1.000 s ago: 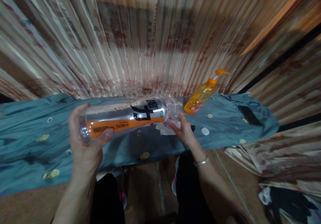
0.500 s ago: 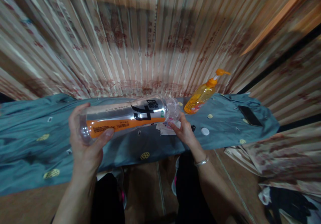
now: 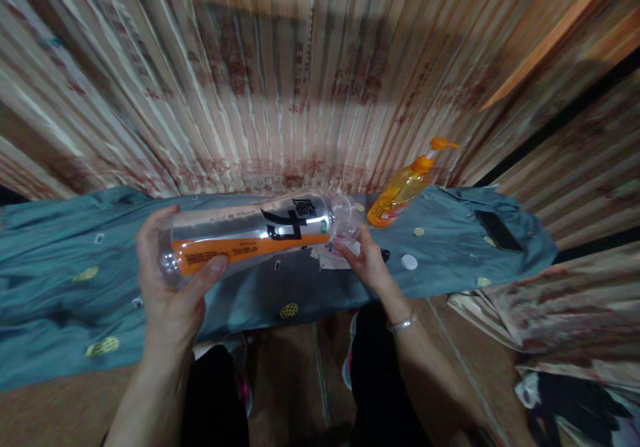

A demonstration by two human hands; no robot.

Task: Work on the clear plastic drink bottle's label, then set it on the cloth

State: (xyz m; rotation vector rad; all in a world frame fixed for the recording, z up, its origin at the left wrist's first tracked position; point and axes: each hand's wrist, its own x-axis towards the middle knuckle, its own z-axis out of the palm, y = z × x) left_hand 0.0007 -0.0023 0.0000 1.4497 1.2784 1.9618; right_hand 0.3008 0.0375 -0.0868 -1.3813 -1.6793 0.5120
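Note:
My left hand [image 3: 170,280] grips the base end of a clear plastic bottle [image 3: 255,233] with an orange and silver label, held on its side above the cloth. The bottle's open neck points right. My right hand [image 3: 367,260] is at that neck, its fingers pinched near the mouth over a crumpled whitish tissue [image 3: 327,257] lying on the cloth. What the fingers hold is hard to make out. A small white cap [image 3: 409,262] lies on the cloth just right of my right hand.
A blue-green cloth [image 3: 60,280] with yellow round patches covers a low surface. An orange pump bottle [image 3: 403,190] leans at the back right, and a black phone [image 3: 497,230] lies further right. A striped curtain hangs behind. My legs are below.

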